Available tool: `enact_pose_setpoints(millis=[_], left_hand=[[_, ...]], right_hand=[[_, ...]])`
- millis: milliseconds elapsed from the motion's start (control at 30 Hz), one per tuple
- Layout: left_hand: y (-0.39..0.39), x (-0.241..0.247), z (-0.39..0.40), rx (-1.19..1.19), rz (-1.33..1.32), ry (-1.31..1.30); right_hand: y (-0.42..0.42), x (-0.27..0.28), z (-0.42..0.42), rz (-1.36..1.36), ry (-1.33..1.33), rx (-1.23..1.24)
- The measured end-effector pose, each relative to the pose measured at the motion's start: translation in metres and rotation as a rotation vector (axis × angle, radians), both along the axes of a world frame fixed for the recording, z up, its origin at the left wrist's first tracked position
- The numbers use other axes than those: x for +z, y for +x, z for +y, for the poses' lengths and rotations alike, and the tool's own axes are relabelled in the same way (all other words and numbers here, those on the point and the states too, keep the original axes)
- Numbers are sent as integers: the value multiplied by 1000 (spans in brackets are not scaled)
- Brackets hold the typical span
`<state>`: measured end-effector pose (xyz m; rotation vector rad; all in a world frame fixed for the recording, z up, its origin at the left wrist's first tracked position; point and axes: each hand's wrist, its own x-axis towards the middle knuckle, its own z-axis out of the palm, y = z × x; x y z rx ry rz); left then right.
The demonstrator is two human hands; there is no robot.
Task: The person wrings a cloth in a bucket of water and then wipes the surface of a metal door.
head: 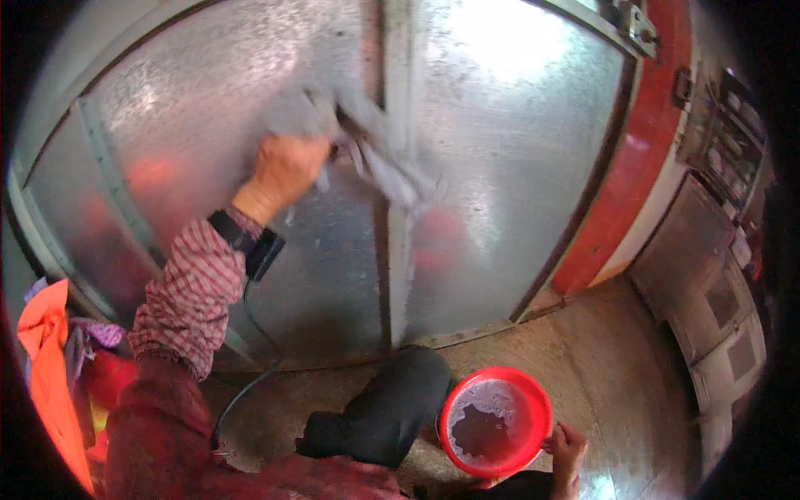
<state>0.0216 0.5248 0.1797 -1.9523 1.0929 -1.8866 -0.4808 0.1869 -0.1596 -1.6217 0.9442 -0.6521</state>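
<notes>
A wet-looking grey cloth [369,144] is bunched in my left hand [290,162] and pressed against a door of galvanized sheet metal [300,275]. The cloth is blurred, and its loose end hangs across the door's upright metal bar [399,262]. Low on my right, the fingers of my right hand [567,445] are curled at the rim of a red plastic basin [542,400]. Soapy water [481,431] with white foam around a dark patch partly fills the basin. A black device [265,253] is strapped to my left wrist.
A dark cable [240,394] runs down from the wrist device. An orange cloth [50,375] and other coloured fabrics lie at the far left. The red door post [619,187] stands right of the metal door. Farther right, grey panels [719,306] border the concrete floor [600,350].
</notes>
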Motion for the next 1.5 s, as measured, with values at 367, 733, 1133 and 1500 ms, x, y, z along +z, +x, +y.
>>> enact_pose_setpoints(millis=[367, 733, 1133, 1500], left_hand=[[39, 49, 105, -280, -142, -624], [11, -149, 74, -125, 397, 155], [24, -211, 96, -148, 483, 369], [27, 90, 137, -7, -55, -379]], right_hand=[[25, 28, 8, 213, -146, 112], [8, -28, -26, 302, -302, 150], [-2, -24, -24, 256, -433, 93], [4, -48, -39, 261, -294, 153]])
